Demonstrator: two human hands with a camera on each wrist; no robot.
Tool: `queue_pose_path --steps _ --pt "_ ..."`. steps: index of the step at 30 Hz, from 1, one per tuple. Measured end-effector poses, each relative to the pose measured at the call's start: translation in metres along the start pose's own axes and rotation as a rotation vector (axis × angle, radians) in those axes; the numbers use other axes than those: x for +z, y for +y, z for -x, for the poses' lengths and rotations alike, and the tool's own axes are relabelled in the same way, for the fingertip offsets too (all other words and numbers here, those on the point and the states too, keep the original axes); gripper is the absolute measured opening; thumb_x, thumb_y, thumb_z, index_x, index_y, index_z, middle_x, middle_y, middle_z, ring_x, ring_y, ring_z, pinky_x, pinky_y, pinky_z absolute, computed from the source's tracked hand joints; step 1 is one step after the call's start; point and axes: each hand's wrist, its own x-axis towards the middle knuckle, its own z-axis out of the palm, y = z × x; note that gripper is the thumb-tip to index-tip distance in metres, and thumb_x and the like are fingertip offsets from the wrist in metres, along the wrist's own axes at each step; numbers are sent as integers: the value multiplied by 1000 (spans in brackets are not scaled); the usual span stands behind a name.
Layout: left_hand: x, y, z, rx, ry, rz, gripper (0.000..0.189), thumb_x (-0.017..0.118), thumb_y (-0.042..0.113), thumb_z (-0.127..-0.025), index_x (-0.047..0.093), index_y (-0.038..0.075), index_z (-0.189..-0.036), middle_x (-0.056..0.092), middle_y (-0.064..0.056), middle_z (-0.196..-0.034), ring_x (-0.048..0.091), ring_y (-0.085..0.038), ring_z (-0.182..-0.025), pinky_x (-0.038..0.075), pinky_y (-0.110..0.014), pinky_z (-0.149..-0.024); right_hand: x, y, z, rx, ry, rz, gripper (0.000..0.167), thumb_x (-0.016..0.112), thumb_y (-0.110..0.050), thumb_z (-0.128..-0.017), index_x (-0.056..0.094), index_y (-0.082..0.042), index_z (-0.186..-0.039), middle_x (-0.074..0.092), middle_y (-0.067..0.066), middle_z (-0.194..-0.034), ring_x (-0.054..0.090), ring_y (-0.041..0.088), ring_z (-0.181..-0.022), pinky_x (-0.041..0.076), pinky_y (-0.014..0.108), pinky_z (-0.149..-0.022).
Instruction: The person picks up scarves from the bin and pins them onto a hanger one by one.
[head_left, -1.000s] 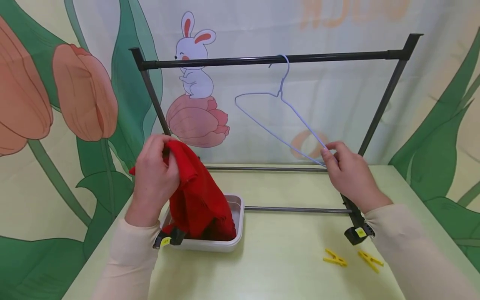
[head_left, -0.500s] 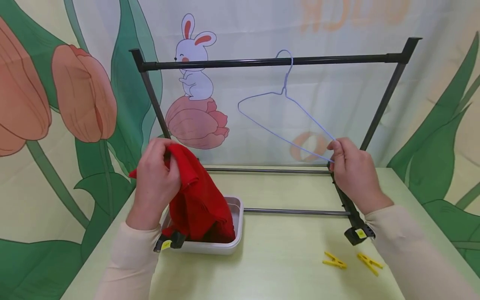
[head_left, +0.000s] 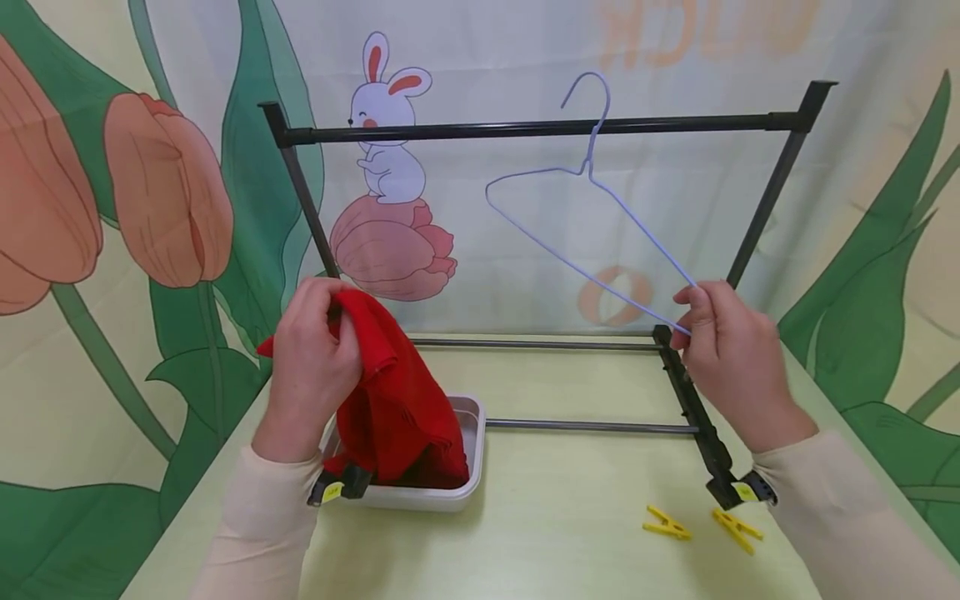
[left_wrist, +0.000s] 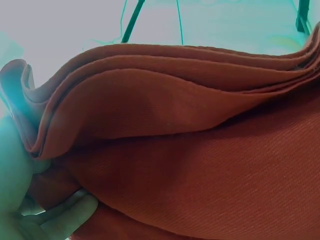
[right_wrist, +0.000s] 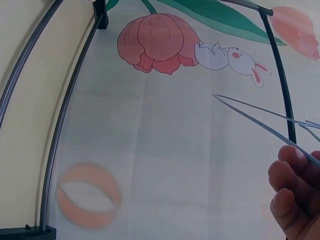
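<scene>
My left hand (head_left: pixel 311 367) grips the top of a folded red cloth (head_left: pixel 397 392), whose lower end hangs into a white plastic basin (head_left: pixel 420 497). In the left wrist view the cloth (left_wrist: pixel 200 150) shows several stacked layers, with fingers (left_wrist: pixel 75 215) curled at its edge. On the other side my right hand (head_left: pixel 738 358) pinches the right corner of a light purple wire hanger (head_left: pixel 558 250). The hanger's hook stands above the black top bar, clear of it. Part of the hanger (right_wrist: pixel 255 117) also appears in the right wrist view, its held corner hidden by fingers.
A black rack frame (head_left: pixel 465 130) stands on the pale table (head_left: pixel 555 533), with low crossbars (head_left: pixel 585 426) behind the basin. Two yellow clothespins (head_left: pixel 666 525) lie near the right forearm. A printed curtain (head_left: pixel 510 275) hangs behind.
My right hand has moved right with the hanger, and the hook has risen from the top bar to above it. The left hand and the cloth have hardly moved.
</scene>
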Motion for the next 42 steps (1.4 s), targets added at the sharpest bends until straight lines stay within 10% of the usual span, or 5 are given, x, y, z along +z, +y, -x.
queue_pose_path --steps 20,42 --pt "-5 4 1 80 51 0 36 77 -5 -90 64 -6 -123 67 -25 -123 66 -39 -108 63 -62 -89 10 -5 77 -16 -61 -108 11 59 4 -106 66 -3 -102 65 -7 -67 51 -6 -54 45 14 -53" --pt "29 94 -40 397 -29 51 27 74 8 -98 66 -1 -122 68 -20 -123 68 -33 -111 65 -47 -95 39 -44 99 -30 -77 -300 19 56 6 -107 62 -8 -95 64 -10 -65 55 -4 -49 47 14 -50"
